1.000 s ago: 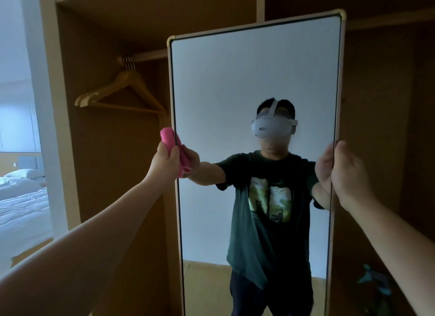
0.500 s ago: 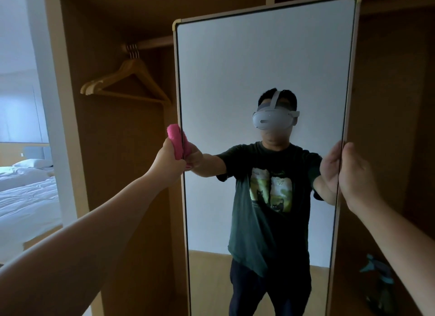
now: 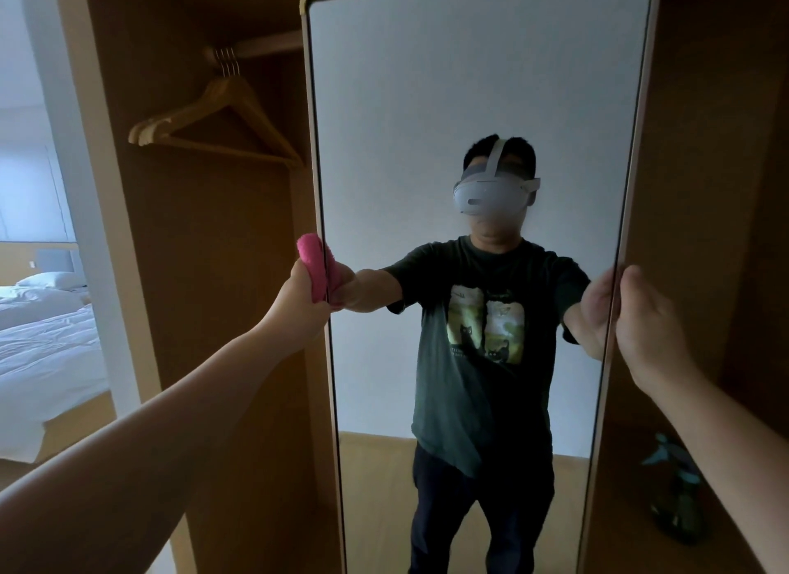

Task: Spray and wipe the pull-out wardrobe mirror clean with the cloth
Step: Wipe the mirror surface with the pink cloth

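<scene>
The tall pull-out mirror (image 3: pixel 427 103) with a thin light frame stands straight ahead, out of the wooden wardrobe. My left hand (image 3: pixel 299 304) is closed around a rolled pink cloth (image 3: pixel 311 257), which presses against the mirror's left edge at mid height. My right hand (image 3: pixel 649 321) grips the mirror's right edge, thumb on the near side and fingers behind the frame. A dark spray bottle (image 3: pixel 676 501) with a teal trigger stands on the wardrobe floor at the lower right. The glass reflects a person wearing a headset.
Wooden hangers (image 3: pixel 213 125) hang from a rail (image 3: pixel 264 46) in the open wardrobe bay left of the mirror. A wardrobe side panel (image 3: pixel 106 189) separates it from a bedroom with a white bed (image 3: pixel 42 338) at the far left.
The mirror fills more of the view and its top edge sits higher. The cloth has shifted from beside the frame onto the mirror's left edge. My right hand keeps its hold.
</scene>
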Available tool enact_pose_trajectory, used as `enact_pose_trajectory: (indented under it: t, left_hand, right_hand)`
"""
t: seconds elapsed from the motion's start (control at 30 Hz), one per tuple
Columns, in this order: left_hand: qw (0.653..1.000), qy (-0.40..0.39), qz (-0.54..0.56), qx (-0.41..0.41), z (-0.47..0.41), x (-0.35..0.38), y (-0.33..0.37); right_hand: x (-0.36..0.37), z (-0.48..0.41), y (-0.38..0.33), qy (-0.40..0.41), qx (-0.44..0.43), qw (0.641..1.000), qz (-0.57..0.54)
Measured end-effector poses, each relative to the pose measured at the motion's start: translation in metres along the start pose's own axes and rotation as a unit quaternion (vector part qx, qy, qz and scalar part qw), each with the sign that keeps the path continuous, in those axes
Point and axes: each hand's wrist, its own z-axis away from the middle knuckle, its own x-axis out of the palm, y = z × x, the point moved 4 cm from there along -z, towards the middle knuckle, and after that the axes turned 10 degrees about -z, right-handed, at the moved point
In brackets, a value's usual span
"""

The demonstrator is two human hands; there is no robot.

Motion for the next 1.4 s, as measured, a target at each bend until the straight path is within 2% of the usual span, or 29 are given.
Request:
enact_pose_trajectory:
  t: [0.3, 0.57, 0.7, 0.93, 1.4]
  left_hand:
    - [0.999, -0.004, -0.018, 0.027, 0.017, 0.007, -0.002]
    - [1.0, -0.003, -0.006, 0.0, 0.026, 0.016, -0.022]
    - [0.999, 0.0, 0.007, -0.04, 0.021, 0.022, -0.04]
    - [0.998, 0.03, 0.041, -0.047, 0.02, 0.031, -0.052]
    - [0.998, -0.014, -0.003, -0.053, 0.033, 0.049, -0.073]
  right_hand:
    - [0.005, 0.016, -0.002, 0.046, 0.026, 0.998, 0.035]
    - [0.007, 0.03, -0.005, 0.057, 0.067, 0.995, 0.045]
    - [0.004, 0.031, -0.001, 0.061, 0.066, 0.995, 0.047]
    - [0.009, 0.04, -0.003, 0.052, 0.064, 0.995, 0.062]
    - [0.003, 0.047, 0.022, 0.057, 0.082, 0.992, 0.08]
